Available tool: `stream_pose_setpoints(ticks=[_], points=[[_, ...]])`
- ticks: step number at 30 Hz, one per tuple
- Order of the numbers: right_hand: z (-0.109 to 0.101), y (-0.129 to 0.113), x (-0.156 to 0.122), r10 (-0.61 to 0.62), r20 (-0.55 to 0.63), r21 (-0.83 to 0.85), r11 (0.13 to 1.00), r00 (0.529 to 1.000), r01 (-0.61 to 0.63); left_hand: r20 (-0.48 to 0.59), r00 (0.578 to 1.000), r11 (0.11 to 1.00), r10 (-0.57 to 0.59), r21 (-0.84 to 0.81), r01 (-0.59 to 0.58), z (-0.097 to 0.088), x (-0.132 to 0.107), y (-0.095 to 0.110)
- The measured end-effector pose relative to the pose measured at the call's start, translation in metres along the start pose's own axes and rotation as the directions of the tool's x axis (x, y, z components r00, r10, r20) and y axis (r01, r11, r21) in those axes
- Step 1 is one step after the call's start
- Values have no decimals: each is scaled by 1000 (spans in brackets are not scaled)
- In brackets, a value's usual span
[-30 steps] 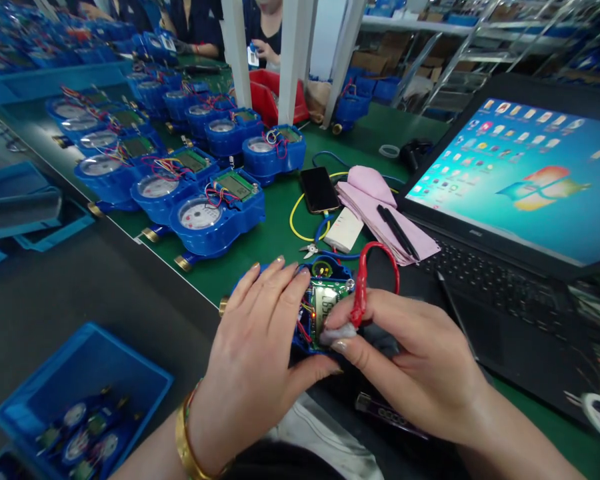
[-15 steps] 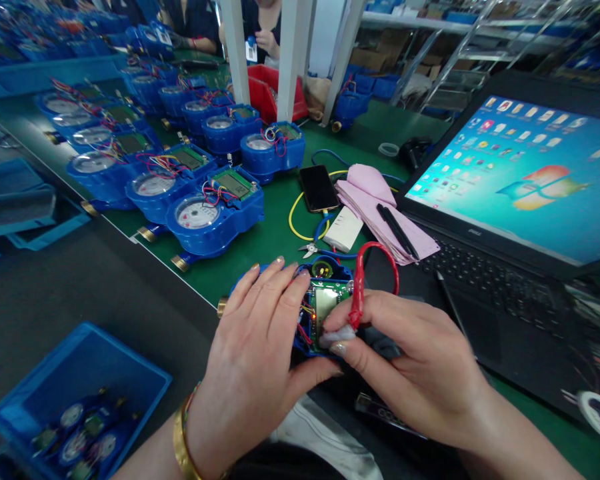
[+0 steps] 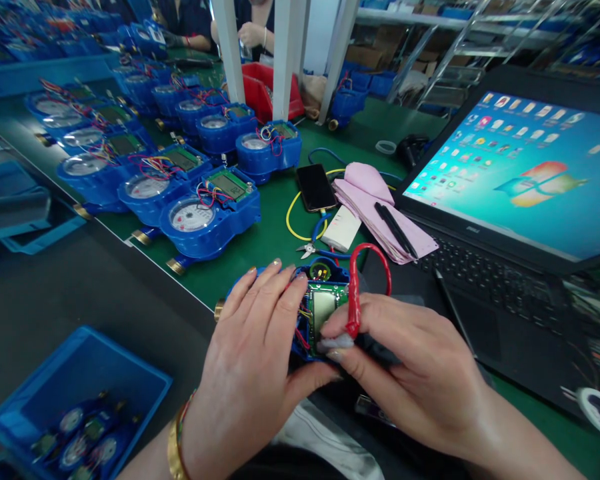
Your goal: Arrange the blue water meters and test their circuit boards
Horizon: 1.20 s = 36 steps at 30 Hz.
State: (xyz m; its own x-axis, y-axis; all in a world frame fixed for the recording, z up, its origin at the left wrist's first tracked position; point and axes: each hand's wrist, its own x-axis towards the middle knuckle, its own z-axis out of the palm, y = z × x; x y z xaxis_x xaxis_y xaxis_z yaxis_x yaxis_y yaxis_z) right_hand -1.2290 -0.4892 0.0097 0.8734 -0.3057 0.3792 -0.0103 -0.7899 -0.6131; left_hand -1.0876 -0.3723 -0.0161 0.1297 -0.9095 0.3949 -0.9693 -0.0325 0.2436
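Note:
A blue water meter [image 3: 321, 269] lies at the table's near edge, its green circuit board and grey display [image 3: 324, 305] exposed. Spread over the meter's left side, my left hand [image 3: 260, 327] grips the housing, with the thumb along the near edge. Between thumb and fingers of my right hand [image 3: 410, 360] is a whitish connector piece [image 3: 336, 343] on a red-wrapped cable [image 3: 354, 293]. That piece rests against the board beside the display; its tip is hidden. Thin red and yellow wires show by my left fingertips.
Rows of blue meters [image 3: 187, 217] stand at the left. A laptop [image 3: 525, 180], pink papers [image 3: 380, 213], a phone [image 3: 316, 187] and cutting pliers [image 3: 309, 249] lie beyond and right. A blue bin [image 3: 145, 380] holds several meters below left. Two people sit at the back.
The small orange light seen on the board before no longer shows. Both hands keep their hold, and the view has shifted slightly. A person at the back no longer shows the blue-and-white item.

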Motion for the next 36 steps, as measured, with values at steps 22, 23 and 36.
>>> stream_pose_setpoints(ticks=[22,23,36], points=[[1,-5,3,49,36,53,997,998,-51,-71,980,974,185,144,-173,4,-1,-14],[1,-5,3,49,36,56,997,998,-51,-71,979,974,189,144,-177,4,-1,-14],[2,-4,3,63,51,84,994,997,-67,-72,978,970,196,159,-183,3,3,-13]])
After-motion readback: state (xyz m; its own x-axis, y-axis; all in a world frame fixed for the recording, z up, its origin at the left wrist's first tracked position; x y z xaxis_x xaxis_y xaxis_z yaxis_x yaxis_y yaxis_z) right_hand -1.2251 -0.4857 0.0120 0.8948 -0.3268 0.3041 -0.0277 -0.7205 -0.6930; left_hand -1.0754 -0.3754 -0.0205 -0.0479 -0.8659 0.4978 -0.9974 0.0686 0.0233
